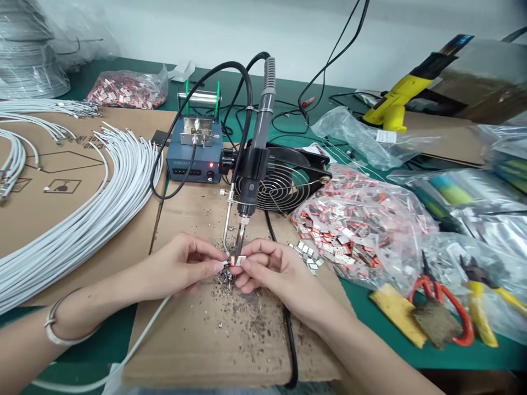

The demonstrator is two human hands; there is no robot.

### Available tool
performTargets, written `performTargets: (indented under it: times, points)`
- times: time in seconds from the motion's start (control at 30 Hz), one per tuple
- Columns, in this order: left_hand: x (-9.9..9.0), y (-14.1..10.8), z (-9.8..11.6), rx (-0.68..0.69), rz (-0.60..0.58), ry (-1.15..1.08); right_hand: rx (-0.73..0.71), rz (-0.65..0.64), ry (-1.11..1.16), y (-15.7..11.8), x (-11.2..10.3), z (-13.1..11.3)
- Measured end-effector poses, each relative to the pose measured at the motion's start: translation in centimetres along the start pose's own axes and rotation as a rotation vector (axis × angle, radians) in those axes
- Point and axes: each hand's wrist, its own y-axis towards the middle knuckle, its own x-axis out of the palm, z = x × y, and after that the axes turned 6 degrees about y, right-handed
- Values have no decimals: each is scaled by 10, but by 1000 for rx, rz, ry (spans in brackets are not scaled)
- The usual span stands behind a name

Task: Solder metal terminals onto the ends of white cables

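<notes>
Under the tip of a mounted soldering iron (252, 164), both hands meet. My left hand (191, 263) pinches the end of a white cable (150, 323), which trails down to the lower left. Between the thumb and fingers of my right hand (267, 266) is a small metal connector piece (240, 260), held against the cable end. A thin metal feed tube (227, 219) ends just above the joint. Solder scraps (225, 277) lie beneath the fingertips on the cardboard (185, 340).
A bundle of white cables (94, 219) lies left. Behind are a blue solder station (191, 156) and a fan (284, 184). To the right are bagged connectors (354, 219), loose connectors (308, 255), red-handled scissors (463, 312), yellow-handled cutters (480, 312) and a yellow heat gun (399, 93).
</notes>
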Motion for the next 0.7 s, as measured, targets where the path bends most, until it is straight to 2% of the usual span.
performTargets:
  times: [0.33,0.7]
  points:
    - [-1,-3,10,-33,11,-22,-42,-29,-8,0,-2,3]
    - [1,-5,5,-11,13,-72,-67,-43,-40,-3,-3,0]
